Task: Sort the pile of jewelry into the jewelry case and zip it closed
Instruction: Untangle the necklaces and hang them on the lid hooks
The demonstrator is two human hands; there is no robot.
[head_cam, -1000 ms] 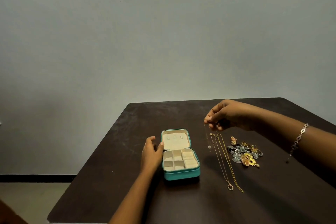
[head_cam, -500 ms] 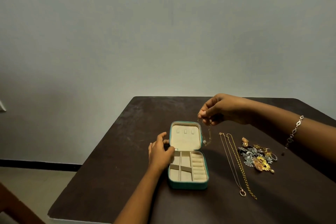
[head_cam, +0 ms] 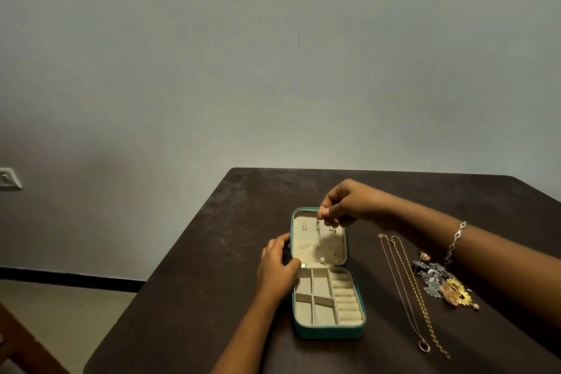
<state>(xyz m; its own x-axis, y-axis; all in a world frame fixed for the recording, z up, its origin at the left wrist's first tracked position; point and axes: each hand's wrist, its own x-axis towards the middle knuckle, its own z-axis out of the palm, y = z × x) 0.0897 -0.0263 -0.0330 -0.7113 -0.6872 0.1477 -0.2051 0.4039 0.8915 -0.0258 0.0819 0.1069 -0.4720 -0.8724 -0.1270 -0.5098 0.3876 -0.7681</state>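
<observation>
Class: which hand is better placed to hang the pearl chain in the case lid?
Right: the right hand pinches the pearl chain over the lid; the left hand holds the case.

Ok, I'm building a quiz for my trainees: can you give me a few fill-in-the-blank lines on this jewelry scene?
The right hand pinches a thin chain with a ____ at its lower end. The left hand grips the case, whose lid is ____. ____ long necklaces lie on the table between the case and the jewelry pile.
Missing words: pearl; open; two.
</observation>
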